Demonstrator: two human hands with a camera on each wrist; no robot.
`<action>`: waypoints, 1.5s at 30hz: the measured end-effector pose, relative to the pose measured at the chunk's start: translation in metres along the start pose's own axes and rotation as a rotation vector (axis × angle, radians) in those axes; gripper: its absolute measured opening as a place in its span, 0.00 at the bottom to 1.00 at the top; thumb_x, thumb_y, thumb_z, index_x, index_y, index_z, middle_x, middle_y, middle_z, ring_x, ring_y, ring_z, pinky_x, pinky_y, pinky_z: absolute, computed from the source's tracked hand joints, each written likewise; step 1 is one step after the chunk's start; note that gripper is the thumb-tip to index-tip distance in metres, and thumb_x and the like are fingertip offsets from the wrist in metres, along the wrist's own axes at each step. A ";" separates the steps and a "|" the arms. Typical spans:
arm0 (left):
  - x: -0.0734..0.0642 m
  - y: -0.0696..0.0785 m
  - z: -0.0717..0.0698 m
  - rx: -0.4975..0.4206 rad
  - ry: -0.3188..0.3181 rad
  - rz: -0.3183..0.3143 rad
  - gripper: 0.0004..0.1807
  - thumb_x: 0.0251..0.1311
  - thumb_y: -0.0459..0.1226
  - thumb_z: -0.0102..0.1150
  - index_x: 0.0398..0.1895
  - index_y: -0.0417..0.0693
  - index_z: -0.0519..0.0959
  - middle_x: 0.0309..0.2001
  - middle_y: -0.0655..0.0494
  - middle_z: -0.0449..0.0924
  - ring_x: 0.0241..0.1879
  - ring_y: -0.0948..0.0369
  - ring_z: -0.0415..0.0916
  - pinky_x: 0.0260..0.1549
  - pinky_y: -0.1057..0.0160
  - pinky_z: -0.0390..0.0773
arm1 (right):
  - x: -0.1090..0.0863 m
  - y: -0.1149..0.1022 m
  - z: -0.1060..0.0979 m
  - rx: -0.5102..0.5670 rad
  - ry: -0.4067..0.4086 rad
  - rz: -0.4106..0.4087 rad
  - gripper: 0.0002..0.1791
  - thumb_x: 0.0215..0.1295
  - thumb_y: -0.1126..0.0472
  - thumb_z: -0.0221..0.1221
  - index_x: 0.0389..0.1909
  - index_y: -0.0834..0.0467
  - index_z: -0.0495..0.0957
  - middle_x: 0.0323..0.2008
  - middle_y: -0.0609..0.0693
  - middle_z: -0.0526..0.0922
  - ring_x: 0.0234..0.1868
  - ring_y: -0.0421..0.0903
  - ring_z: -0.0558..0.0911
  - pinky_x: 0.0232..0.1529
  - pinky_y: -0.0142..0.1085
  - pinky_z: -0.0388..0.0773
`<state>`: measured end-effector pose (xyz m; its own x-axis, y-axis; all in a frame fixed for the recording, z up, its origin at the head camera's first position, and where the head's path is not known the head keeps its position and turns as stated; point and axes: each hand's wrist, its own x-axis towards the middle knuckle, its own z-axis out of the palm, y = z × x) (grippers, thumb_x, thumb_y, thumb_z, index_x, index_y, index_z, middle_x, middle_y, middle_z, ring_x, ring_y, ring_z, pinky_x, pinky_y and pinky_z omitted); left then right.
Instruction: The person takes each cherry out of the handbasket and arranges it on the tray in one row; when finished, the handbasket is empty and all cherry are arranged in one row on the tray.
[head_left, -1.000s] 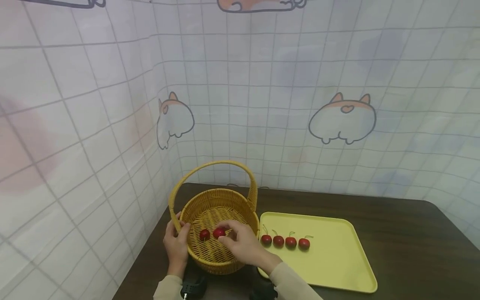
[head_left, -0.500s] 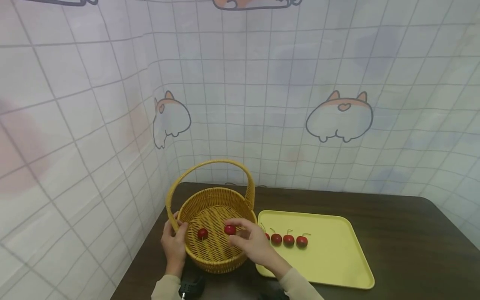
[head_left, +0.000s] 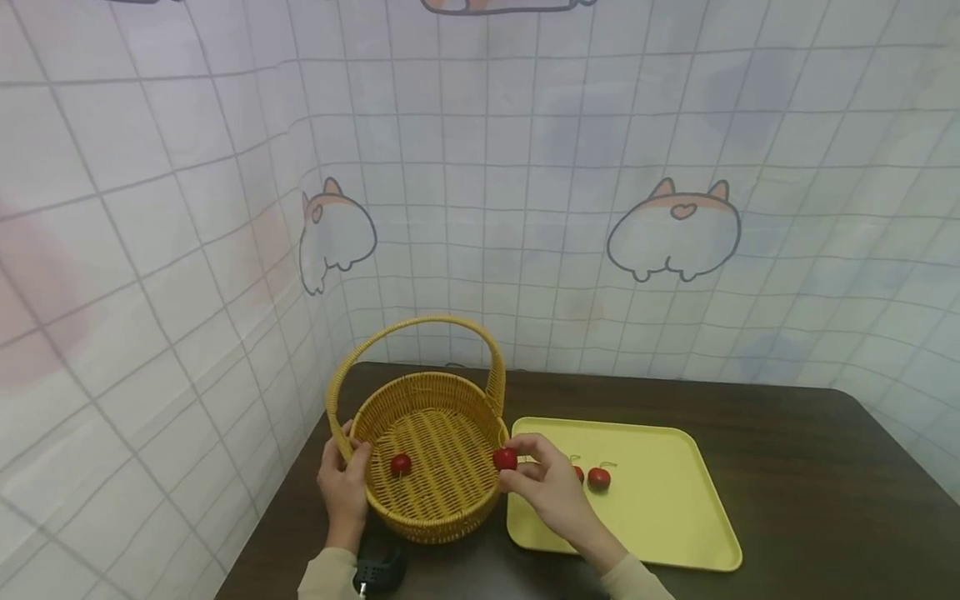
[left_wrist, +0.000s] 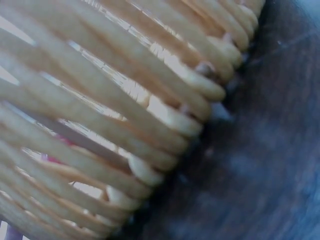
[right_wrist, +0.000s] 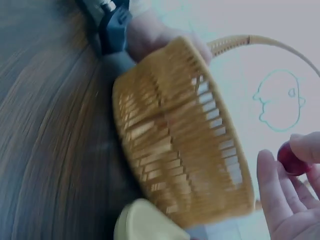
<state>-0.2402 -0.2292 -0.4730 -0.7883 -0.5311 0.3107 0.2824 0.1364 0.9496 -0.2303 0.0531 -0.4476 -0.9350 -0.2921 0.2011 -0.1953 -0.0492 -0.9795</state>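
Note:
My right hand (head_left: 557,492) pinches a red cherry (head_left: 505,458) between thumb and fingers, just over the right rim of the yellow wicker basket (head_left: 435,527). The same cherry (right_wrist: 291,159) shows at the fingertips in the right wrist view. My left hand (head_left: 343,492) grips the basket's left side where the handle (head_left: 420,320) meets the rim. One cherry (head_left: 401,465) lies inside on the woven floor. On the yellow tray (head_left: 660,525) sits a cherry (head_left: 599,477) with its stem up; others beside it are partly hidden behind my right hand. The basket's wall (left_wrist: 100,115) fills much of the left wrist view.
Basket and tray stand side by side on a dark wooden table (head_left: 810,467). A black device (head_left: 378,573) sits by my left wrist. Grid-patterned cloth (head_left: 487,208) with cartoon dogs hangs behind and to the left.
My right hand has lifted a cherry from inside the basket and carried it right to the rim by the tray. The left hand keeps its grip on the basket. The head view has shifted slightly.

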 end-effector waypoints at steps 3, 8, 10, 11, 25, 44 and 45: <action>0.001 0.000 -0.001 0.003 0.004 0.006 0.21 0.65 0.31 0.57 0.60 0.35 0.74 0.35 0.62 0.73 0.33 0.68 0.71 0.31 0.74 0.73 | -0.005 0.002 -0.012 0.002 0.024 0.011 0.21 0.62 0.69 0.63 0.54 0.67 0.70 0.53 0.66 0.76 0.44 0.58 0.83 0.44 0.39 0.81; 0.003 0.001 -0.001 0.010 0.007 0.016 0.21 0.65 0.31 0.57 0.61 0.35 0.74 0.35 0.61 0.72 0.33 0.70 0.71 0.30 0.74 0.74 | -0.017 0.007 -0.033 -0.067 0.055 0.006 0.21 0.63 0.69 0.62 0.55 0.67 0.70 0.52 0.66 0.76 0.41 0.56 0.84 0.42 0.40 0.82; 0.003 0.001 -0.001 0.008 0.006 0.028 0.21 0.65 0.30 0.57 0.60 0.34 0.74 0.35 0.62 0.72 0.32 0.70 0.71 0.30 0.74 0.73 | -0.022 0.010 -0.042 -0.098 0.052 -0.030 0.21 0.63 0.68 0.63 0.56 0.66 0.71 0.52 0.66 0.75 0.40 0.55 0.84 0.40 0.42 0.82; 0.003 0.002 -0.001 0.008 0.005 0.030 0.21 0.65 0.30 0.57 0.60 0.34 0.74 0.35 0.61 0.72 0.32 0.70 0.71 0.29 0.74 0.73 | -0.024 0.012 -0.046 -0.124 0.055 -0.054 0.21 0.63 0.68 0.63 0.57 0.66 0.72 0.53 0.66 0.75 0.39 0.55 0.85 0.39 0.42 0.82; 0.017 -0.038 -0.002 -0.015 0.024 -0.022 0.22 0.64 0.31 0.58 0.63 0.43 0.74 0.38 0.60 0.73 0.34 0.69 0.73 0.30 0.75 0.74 | -0.040 0.021 -0.107 -0.296 0.231 0.025 0.24 0.58 0.72 0.65 0.56 0.65 0.74 0.53 0.62 0.78 0.39 0.52 0.85 0.38 0.34 0.81; 0.010 -0.024 -0.001 0.006 0.004 -0.042 0.22 0.65 0.32 0.58 0.63 0.43 0.75 0.37 0.60 0.73 0.34 0.68 0.73 0.30 0.73 0.75 | -0.042 0.041 -0.146 -0.748 0.284 0.140 0.19 0.56 0.67 0.69 0.50 0.57 0.79 0.50 0.58 0.81 0.38 0.48 0.84 0.30 0.31 0.78; 0.008 -0.019 -0.001 0.008 0.002 -0.039 0.22 0.65 0.32 0.58 0.62 0.42 0.75 0.37 0.60 0.73 0.35 0.69 0.73 0.30 0.74 0.75 | -0.042 0.041 -0.147 -0.756 0.278 0.147 0.19 0.56 0.66 0.69 0.50 0.57 0.80 0.50 0.58 0.81 0.38 0.48 0.83 0.31 0.32 0.78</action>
<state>-0.2512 -0.2365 -0.4886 -0.7975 -0.5381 0.2729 0.2468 0.1217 0.9614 -0.2424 0.2036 -0.4946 -0.9864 0.0074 0.1641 -0.1188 0.6576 -0.7439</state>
